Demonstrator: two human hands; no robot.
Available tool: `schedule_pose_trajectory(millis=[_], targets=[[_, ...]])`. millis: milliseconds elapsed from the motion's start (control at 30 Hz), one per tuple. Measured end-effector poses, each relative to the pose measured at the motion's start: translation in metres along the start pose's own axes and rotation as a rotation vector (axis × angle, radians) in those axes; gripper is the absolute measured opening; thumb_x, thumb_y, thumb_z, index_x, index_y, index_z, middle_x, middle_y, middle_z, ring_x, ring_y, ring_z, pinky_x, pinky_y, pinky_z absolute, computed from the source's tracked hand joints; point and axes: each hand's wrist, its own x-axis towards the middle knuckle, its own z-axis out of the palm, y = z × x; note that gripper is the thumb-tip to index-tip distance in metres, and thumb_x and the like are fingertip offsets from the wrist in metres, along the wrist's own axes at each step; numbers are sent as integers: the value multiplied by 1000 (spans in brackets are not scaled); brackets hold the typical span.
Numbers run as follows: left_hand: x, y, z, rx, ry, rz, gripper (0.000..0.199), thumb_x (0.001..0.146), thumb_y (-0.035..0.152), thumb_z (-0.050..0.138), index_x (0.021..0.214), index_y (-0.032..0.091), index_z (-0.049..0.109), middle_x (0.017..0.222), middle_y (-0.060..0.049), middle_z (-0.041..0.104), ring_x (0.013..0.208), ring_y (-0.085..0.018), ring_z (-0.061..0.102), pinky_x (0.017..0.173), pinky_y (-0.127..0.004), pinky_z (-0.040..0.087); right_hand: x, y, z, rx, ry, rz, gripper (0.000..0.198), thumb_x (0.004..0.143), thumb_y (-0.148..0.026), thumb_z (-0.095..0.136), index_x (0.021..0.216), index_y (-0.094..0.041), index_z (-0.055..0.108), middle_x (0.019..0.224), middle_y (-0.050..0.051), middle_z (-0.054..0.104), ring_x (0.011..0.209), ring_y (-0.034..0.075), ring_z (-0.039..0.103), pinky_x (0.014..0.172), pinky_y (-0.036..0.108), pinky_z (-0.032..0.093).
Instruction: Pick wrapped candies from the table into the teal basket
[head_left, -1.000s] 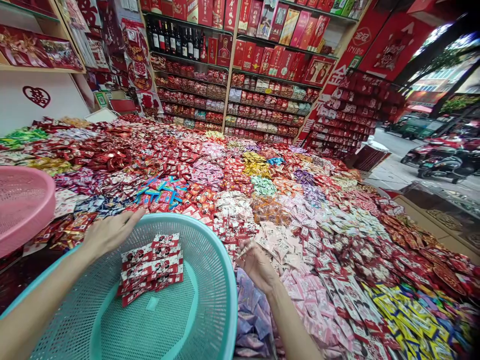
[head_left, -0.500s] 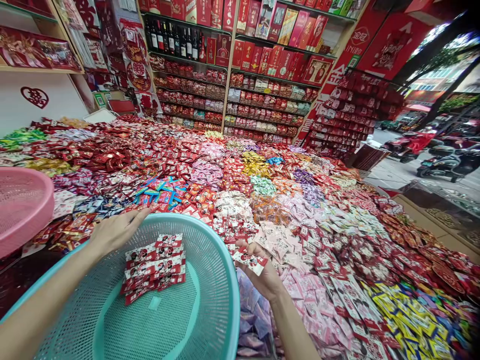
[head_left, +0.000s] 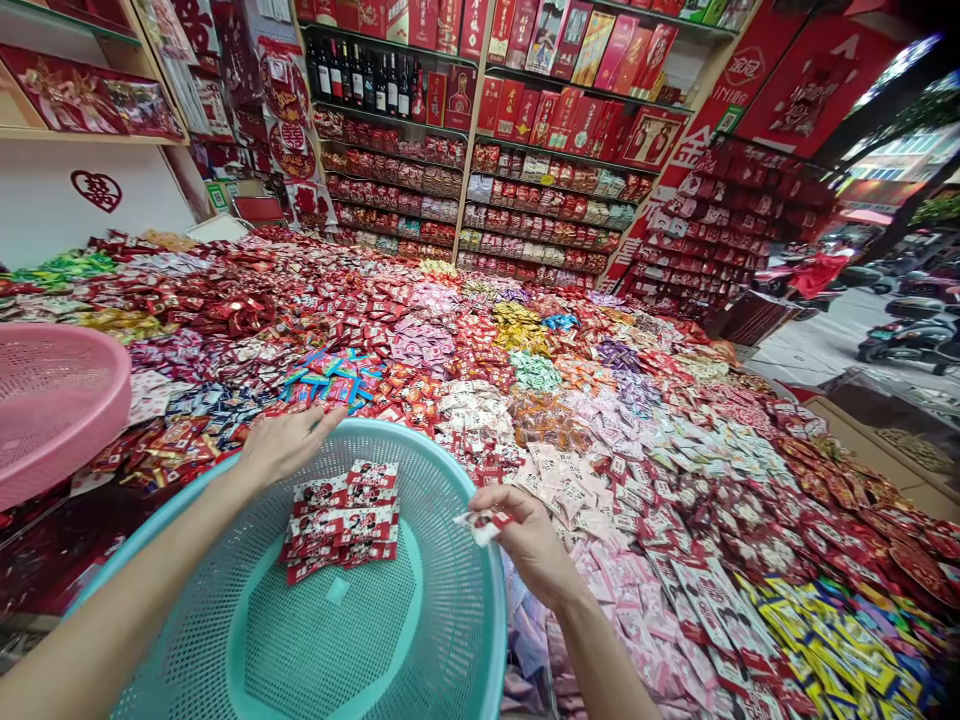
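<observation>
A red and white candy packet [head_left: 484, 522] is pinched in the fingers of my right hand [head_left: 529, 540], over the right rim of a turquoise plastic basket [head_left: 457, 600]. Inside the basket, a neat stack of red and white candy packets [head_left: 345, 520] lies on the perforated bottom. My left hand [head_left: 289, 445] is open above the basket's far left rim, fingers stretched out to the right. It seems to hold nothing; whether it touches the rim I cannot tell.
Heaps of wrapped candies [head_left: 420, 340] spread beyond and to the right of the basket. A pink basket [head_left: 112, 430] stands at the left. Shelves with wine bottles [head_left: 360, 80] and red boxes [head_left: 562, 120] rise behind. Scooters [head_left: 911, 330] are parked outside at the right.
My right hand has turned over and brought the packet left to the basket's rim. The view has shifted slightly left. The stacked packets look unchanged.
</observation>
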Motion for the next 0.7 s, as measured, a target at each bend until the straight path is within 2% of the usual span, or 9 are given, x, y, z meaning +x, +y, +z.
schedule_pose_trajectory(millis=[67,133,200,300,367,433,533,700], targets=[[1,4,1,2,-2,16,89,79,76,4,108,22,68,103,-17,71,102,-40,63,86,-48,43,6,-1,14,-59,-91,46,16,74,-29,74,86,-20,70,84,3,69,79,17,64,77,33,51],[3,8,2,2,-3,39,87,79,76,5,113,23,66,104,-15,71,103,-39,62,86,-46,44,15,1,32,-199,-165,-29,14,78,-29,70,90,-21,69,84,3,68,78,16,64,75,32,51],[5,12,2,5,0,62,85,79,76,6,109,23,67,101,-14,71,101,-37,63,85,-44,44,26,5,54,-431,-221,-226,9,84,-24,64,91,-21,69,89,4,66,82,15,63,74,29,51],[6,19,1,17,4,79,84,81,74,5,100,22,68,94,-15,71,97,-37,65,82,-44,44,43,13,87,-944,-340,-525,13,93,-16,53,95,-19,65,99,6,63,86,15,61,74,27,50],[6,23,-1,23,8,83,82,82,72,4,100,22,67,95,-15,71,96,-37,65,81,-45,44,54,19,106,-1308,-432,-663,15,95,-14,48,95,-17,62,98,6,62,85,16,59,71,26,48],[5,26,-2,25,11,86,80,83,69,5,102,22,67,98,-15,72,97,-37,65,81,-44,44,64,26,119,-1553,-486,-786,16,97,-15,44,93,-16,60,93,5,60,82,16,57,69,27,47],[5,27,-2,19,17,93,80,84,68,6,106,22,67,104,-15,71,99,-37,64,82,-45,44,76,37,129,-1682,-491,-941,20,98,-15,40,93,-16,58,89,6,58,82,18,56,68,30,45],[5,27,0,15,27,87,80,84,69,7,109,23,67,105,-16,71,101,-37,64,84,-46,44,85,54,128,-1745,-490,-981,22,99,-14,37,92,-15,57,88,7,57,82,20,55,67,32,43]])
